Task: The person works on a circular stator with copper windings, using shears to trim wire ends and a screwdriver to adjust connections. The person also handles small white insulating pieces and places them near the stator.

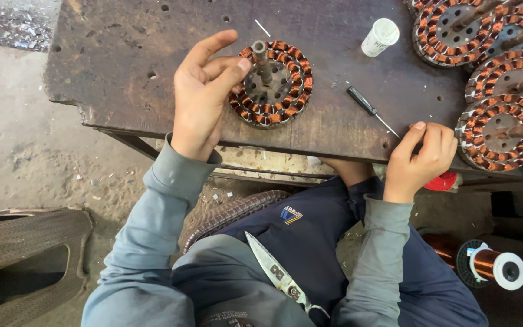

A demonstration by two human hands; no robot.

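A round motor stator (272,83) wound with copper wire is lying on the dark workbench (116,60). Its left edge is touched by the left hand (204,97), fingers loosely spread. The right hand (420,158) is curled at the bench's edge, fingertips pressed together near a small screwdriver (367,109).

Single head-worn view, looking steeply down, close over the workbench (116,66) edge and lap

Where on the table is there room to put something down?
The bare patch of the dark table lies left of the left hand and wound coil ring. A smaller gap sits between that ring, the white bottle and the screwdriver. The right end is crowded with stacked coil rings.
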